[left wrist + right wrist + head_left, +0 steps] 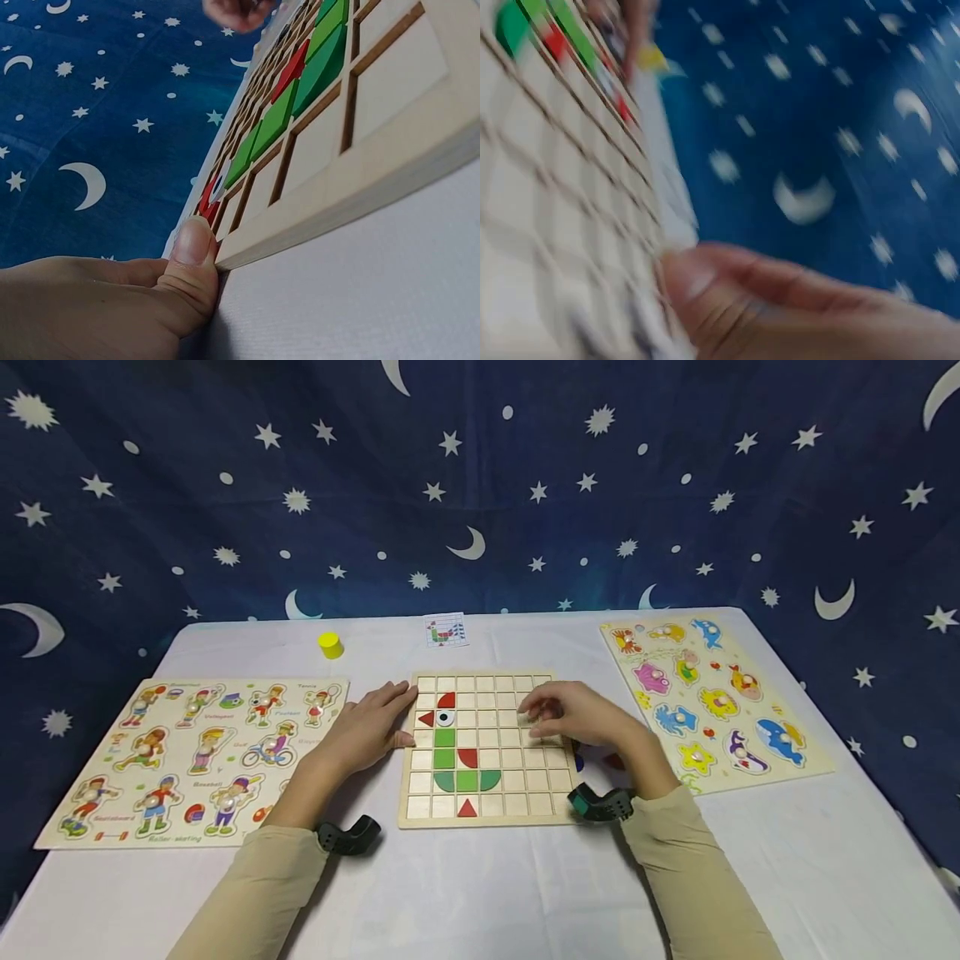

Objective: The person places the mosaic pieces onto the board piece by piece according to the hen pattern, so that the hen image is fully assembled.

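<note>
A wooden grid board (525, 810) lies in the middle, with colored tiles forming a bird-like figure on its left half. Among them are a round eye tile (446, 717), green squares such as this green tile (445, 738), and red triangles, one a red triangle (467, 809) near the bottom. My left hand (367, 727) rests along the board's left edge, its thumb (192, 244) touching the rim. Over the board's right columns hovers my right hand (573, 714), fingers bent; I cannot tell whether a small piece is between them, as the right wrist view is blurred.
Partly hidden by my right forearm are a blue piece (579, 762) and a red piece (613, 762). A sports puzzle (191, 760) lies left, a sea-animal puzzle (712, 702) right. Behind the board are a pattern card (446, 630) and a yellow cylinder (331, 646).
</note>
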Demonstrator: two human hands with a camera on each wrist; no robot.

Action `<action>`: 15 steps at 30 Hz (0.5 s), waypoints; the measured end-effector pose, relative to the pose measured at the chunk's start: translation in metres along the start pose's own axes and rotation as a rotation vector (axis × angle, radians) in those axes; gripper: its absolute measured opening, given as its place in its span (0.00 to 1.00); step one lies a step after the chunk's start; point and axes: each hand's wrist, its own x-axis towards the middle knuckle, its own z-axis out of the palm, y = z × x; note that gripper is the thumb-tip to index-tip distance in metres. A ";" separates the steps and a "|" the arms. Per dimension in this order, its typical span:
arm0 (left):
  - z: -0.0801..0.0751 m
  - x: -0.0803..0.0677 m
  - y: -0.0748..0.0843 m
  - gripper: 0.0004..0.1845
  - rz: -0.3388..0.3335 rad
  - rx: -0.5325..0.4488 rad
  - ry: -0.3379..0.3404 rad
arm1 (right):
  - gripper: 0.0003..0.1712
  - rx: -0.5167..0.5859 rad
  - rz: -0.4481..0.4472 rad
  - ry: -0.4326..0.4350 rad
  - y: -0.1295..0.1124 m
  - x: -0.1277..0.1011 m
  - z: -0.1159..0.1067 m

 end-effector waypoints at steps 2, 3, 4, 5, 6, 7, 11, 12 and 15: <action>0.001 0.001 0.001 0.42 0.002 -0.001 -0.001 | 0.20 -0.061 0.092 0.017 0.013 -0.015 -0.020; 0.001 0.001 0.001 0.42 0.004 0.000 -0.001 | 0.20 -0.089 0.148 0.019 0.019 -0.023 -0.029; 0.001 0.001 0.001 0.42 0.006 0.004 -0.002 | 0.21 -0.123 0.197 0.013 0.025 -0.031 -0.037; 0.001 0.002 0.002 0.42 0.007 0.004 -0.003 | 0.22 -0.151 0.248 0.003 0.031 -0.038 -0.045; 0.001 0.002 0.002 0.42 0.006 0.004 -0.004 | 0.22 -0.174 0.287 -0.013 0.036 -0.045 -0.051; 0.000 0.001 0.002 0.43 0.005 0.008 -0.006 | 0.22 -0.182 0.330 -0.032 0.041 -0.050 -0.056; -0.001 0.000 0.002 0.43 -0.003 0.015 -0.017 | 0.21 -0.173 0.435 -0.089 0.052 -0.062 -0.064; -0.001 0.000 0.001 0.42 -0.004 0.018 -0.021 | 0.21 -0.164 0.451 -0.095 0.053 -0.063 -0.064; -0.001 0.000 0.001 0.42 0.000 0.022 -0.017 | 0.19 -0.146 0.488 -0.092 0.055 -0.063 -0.062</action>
